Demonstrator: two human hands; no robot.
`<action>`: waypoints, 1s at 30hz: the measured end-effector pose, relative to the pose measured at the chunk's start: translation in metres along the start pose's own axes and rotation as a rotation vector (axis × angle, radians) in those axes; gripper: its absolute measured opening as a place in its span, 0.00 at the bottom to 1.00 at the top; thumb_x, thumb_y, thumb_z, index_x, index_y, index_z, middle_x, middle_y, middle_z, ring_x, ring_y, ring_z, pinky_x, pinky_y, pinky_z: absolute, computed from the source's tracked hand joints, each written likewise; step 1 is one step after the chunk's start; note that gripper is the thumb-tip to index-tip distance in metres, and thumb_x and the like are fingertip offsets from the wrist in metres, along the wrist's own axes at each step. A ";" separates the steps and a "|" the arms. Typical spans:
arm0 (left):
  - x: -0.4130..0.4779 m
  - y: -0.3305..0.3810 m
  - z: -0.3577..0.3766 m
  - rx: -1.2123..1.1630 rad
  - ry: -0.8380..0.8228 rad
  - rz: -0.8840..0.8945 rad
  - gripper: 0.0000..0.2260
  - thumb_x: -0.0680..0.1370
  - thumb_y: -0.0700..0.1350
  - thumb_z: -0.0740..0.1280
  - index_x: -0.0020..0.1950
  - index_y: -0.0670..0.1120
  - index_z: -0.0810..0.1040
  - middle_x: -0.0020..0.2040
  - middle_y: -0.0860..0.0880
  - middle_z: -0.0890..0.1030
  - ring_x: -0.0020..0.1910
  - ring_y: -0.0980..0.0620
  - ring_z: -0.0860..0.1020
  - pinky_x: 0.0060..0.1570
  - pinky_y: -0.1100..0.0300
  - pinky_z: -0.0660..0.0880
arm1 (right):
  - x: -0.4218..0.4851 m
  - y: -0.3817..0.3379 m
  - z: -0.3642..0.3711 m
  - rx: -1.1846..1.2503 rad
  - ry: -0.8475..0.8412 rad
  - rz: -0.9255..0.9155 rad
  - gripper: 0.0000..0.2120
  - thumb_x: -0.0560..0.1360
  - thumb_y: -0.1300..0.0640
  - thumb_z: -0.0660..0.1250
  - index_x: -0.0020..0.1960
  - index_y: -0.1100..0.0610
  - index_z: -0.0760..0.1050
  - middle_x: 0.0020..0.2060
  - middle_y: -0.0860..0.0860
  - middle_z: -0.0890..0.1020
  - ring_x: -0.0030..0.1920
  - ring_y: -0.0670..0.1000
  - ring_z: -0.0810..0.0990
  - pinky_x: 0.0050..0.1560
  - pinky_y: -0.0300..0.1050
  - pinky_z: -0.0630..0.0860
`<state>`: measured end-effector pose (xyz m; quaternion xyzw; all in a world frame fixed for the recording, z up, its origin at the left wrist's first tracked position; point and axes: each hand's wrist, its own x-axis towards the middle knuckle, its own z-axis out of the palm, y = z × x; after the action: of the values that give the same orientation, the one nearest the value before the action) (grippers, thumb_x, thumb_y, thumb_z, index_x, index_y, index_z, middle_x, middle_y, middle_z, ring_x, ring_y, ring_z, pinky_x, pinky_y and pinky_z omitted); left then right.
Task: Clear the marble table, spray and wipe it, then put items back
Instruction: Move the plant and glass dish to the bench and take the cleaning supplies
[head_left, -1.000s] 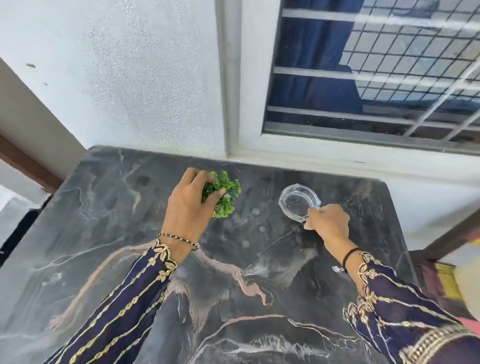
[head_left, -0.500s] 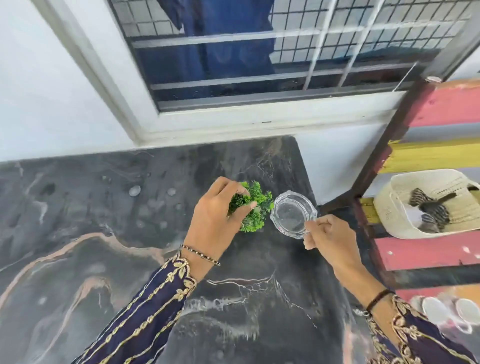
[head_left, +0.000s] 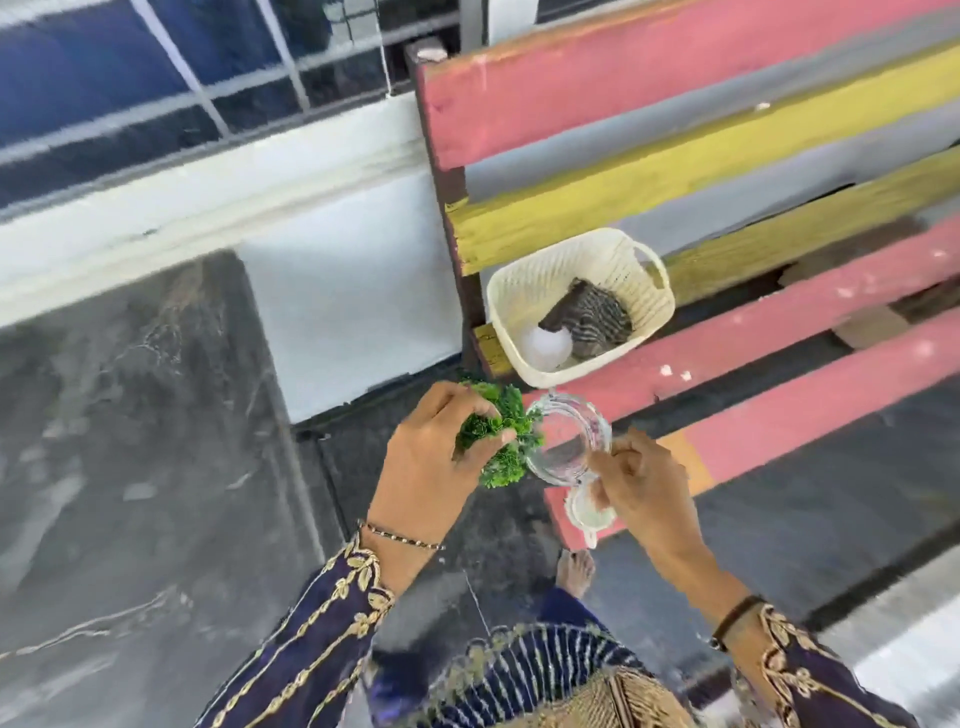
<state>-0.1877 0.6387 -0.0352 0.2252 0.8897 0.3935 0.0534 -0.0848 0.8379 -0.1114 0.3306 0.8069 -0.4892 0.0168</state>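
My left hand (head_left: 431, 462) grips a small green artificial plant (head_left: 501, 436), held in the air to the right of the dark marble table (head_left: 130, 467). My right hand (head_left: 641, 488) pinches the rim of a clear glass dish (head_left: 563, 441) beside the plant. Both hands hover over the floor, just in front of a painted slatted bench (head_left: 753, 343). The table top fills the left of the view.
A cream plastic basket (head_left: 524, 291) sits on the bench, holding a striped cloth (head_left: 595, 317) and a white round object (head_left: 545, 345). A white item (head_left: 584, 514) lies on the bench's front slat under my right hand. A barred window (head_left: 182, 93) is behind the table.
Both hands have carried the plant and the glass dish to the right, off the table and toward the bench. The view has swung right with them.
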 end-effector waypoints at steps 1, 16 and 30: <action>0.006 0.007 0.017 -0.015 -0.024 0.016 0.09 0.73 0.47 0.74 0.47 0.44 0.81 0.48 0.51 0.78 0.43 0.55 0.79 0.40 0.56 0.81 | 0.005 0.014 -0.013 -0.009 0.021 0.026 0.10 0.79 0.55 0.70 0.41 0.58 0.75 0.26 0.52 0.83 0.27 0.50 0.82 0.35 0.45 0.77; 0.082 0.023 0.266 0.001 -0.355 0.078 0.07 0.73 0.38 0.72 0.48 0.38 0.79 0.50 0.45 0.76 0.48 0.50 0.77 0.52 0.59 0.74 | 0.121 0.213 -0.101 -0.129 0.238 0.454 0.05 0.81 0.61 0.61 0.48 0.59 0.66 0.32 0.55 0.79 0.37 0.58 0.78 0.35 0.45 0.70; 0.097 0.006 0.316 0.031 -0.412 0.049 0.07 0.73 0.38 0.73 0.49 0.40 0.78 0.52 0.48 0.76 0.47 0.57 0.74 0.54 0.63 0.75 | 0.148 0.260 -0.099 -0.171 0.091 0.548 0.03 0.80 0.60 0.63 0.51 0.60 0.70 0.39 0.57 0.81 0.49 0.62 0.78 0.43 0.51 0.71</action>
<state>-0.1863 0.8989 -0.2389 0.3234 0.8601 0.3266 0.2212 -0.0279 1.0723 -0.3140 0.5553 0.7258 -0.3811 0.1400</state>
